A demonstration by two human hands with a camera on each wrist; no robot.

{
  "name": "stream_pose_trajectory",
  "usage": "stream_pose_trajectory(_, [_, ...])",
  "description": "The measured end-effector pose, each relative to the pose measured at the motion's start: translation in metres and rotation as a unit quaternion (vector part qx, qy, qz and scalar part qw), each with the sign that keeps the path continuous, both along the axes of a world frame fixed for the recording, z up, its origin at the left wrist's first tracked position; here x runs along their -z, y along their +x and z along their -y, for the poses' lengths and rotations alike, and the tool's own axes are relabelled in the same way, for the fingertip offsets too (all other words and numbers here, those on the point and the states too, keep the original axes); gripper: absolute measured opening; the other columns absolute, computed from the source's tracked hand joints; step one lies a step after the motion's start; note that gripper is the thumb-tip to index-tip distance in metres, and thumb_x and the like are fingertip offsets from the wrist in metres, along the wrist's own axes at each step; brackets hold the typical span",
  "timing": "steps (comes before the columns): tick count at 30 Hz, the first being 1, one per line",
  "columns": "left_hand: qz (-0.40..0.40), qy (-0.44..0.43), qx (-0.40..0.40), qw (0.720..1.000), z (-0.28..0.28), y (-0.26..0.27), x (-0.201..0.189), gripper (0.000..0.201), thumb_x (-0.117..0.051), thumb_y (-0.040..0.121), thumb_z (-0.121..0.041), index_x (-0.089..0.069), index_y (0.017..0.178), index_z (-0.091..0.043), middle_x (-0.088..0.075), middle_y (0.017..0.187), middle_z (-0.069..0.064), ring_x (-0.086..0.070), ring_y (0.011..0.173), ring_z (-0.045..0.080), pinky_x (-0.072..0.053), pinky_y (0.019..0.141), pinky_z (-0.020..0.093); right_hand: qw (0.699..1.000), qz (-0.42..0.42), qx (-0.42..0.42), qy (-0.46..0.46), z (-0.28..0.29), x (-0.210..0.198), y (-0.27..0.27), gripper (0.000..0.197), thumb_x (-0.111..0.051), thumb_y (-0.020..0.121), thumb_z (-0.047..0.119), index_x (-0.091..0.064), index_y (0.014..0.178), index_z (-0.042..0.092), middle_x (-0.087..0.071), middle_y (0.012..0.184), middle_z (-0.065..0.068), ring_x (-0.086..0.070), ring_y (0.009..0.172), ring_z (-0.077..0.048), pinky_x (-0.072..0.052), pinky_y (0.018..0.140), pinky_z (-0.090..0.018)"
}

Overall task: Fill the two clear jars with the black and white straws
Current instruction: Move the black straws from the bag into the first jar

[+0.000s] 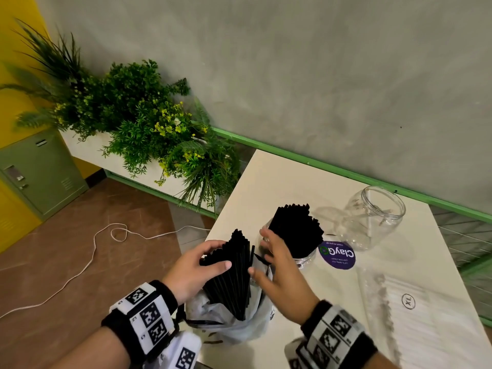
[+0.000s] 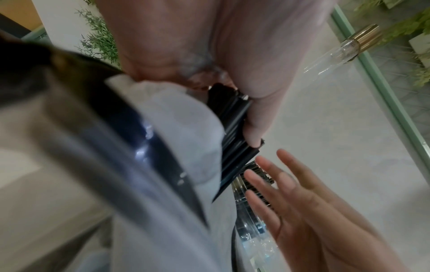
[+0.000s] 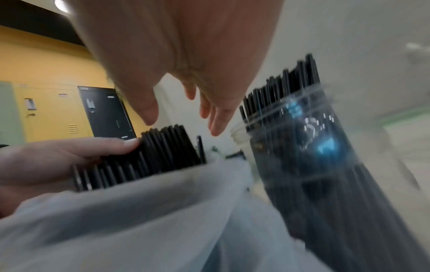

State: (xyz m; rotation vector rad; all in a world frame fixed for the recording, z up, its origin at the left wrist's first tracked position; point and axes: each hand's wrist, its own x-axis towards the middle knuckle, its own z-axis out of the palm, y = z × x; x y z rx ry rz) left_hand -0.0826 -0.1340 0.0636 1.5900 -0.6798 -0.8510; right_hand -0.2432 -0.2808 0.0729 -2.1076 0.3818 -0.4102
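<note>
Black straws (image 1: 231,272) stand in a fanned bundle inside a white plastic bag (image 1: 234,328) at the near edge of a white table (image 1: 279,179), their long axis near upright, tops tilted slightly away from the person. The left hand (image 1: 197,265) grasps the bundle near its upper end, thumb across the front and fingers curled behind. The right hand (image 1: 277,259) is spread, fingers straight and parted, gripping nothing; it sits between the bundle and a clear jar (image 1: 300,258) already packed with more black straws (image 1: 295,230), which rise well above the rim and lean away toward the wall. Whether the fingertips touch that jar is hard to judge. A second clear jar (image 1: 372,217) stands empty beyond, just past a round purple sticker (image 1: 337,253). White straws (image 1: 415,315), seemingly in a clear sleeve, lie flat at the person's right.
</note>
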Motion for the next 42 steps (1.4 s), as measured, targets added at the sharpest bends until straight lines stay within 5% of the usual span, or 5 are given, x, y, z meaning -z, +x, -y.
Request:
stream_pose_trajectory(7, [0.011, -0.002, 0.006, 1.0, -0.002, 0.0, 0.001, 0.05, -0.077, 0.064, -0.036, -0.063, 0.112, -0.028, -0.068, 0.109, -0.006, -0.061, 0.101, -0.001, -0.045, 0.081, 0.01, 0.991, -0.049, -0.006, 0.125, -0.01, 0.013, 0.013, 0.083, -0.063, 0.09, 0.013, -0.003, 0.139, 0.043, -0.032, 0.147, 0.012, -0.033, 0.135, -0.004, -0.032, 0.111, -0.024])
stream_pose_trajectory(19, [-0.011, -0.043, 0.02, 0.999, -0.004, -0.003, 0.0, 0.046, -0.082, 0.065, -0.033, -0.065, 0.107, -0.029, -0.068, 0.108, -0.004, -0.062, 0.104, 0.006, -0.045, 0.09, 0.02, 0.999, -0.024, 0.024, 0.0, -0.009, 0.017, 0.028, 0.048, -0.064, 0.07, 0.054, -0.061, 0.106, 0.022, -0.052, 0.101, 0.002, -0.051, 0.103, -0.018, -0.041, 0.094, -0.033])
stream_pose_trajectory(30, [-0.011, -0.043, 0.043, 0.998, 0.006, -0.012, -0.003, 0.038, -0.073, 0.078, -0.003, -0.061, 0.111, -0.019, -0.068, 0.1, 0.001, -0.063, 0.094, 0.005, -0.045, 0.082, 0.013, 0.981, 0.034, 0.127, 0.141, -0.031, 0.026, 0.013, 0.059, -0.077, 0.076, 0.009, -0.045, 0.12, 0.031, -0.058, 0.107, 0.008, -0.057, 0.101, 0.0, -0.045, 0.089, -0.015])
stream_pose_trajectory(37, [-0.002, -0.032, 0.028, 0.999, 0.009, -0.014, -0.002, 0.042, -0.079, 0.071, -0.021, -0.062, 0.109, -0.026, -0.069, 0.103, 0.0, -0.064, 0.097, 0.008, -0.045, 0.082, 0.014, 0.982, 0.041, 0.121, 0.141, -0.027, 0.021, 0.018, 0.03, -0.074, 0.074, 0.034, -0.06, 0.095, 0.018, -0.065, 0.092, -0.005, -0.062, 0.089, -0.02, -0.052, 0.083, -0.042])
stream_pose_trajectory(42, [0.039, -0.017, 0.014, 0.999, 0.007, -0.013, -0.004, 0.036, -0.077, 0.073, -0.026, -0.061, 0.104, -0.034, -0.067, 0.105, -0.008, -0.061, 0.093, -0.006, -0.042, 0.08, 0.006, 0.974, 0.083, 0.151, 0.147, -0.026, 0.015, 0.014, 0.023, -0.077, 0.079, 0.023, -0.057, 0.089, 0.019, -0.066, 0.081, 0.006, -0.062, 0.078, -0.011, -0.05, 0.072, -0.026])
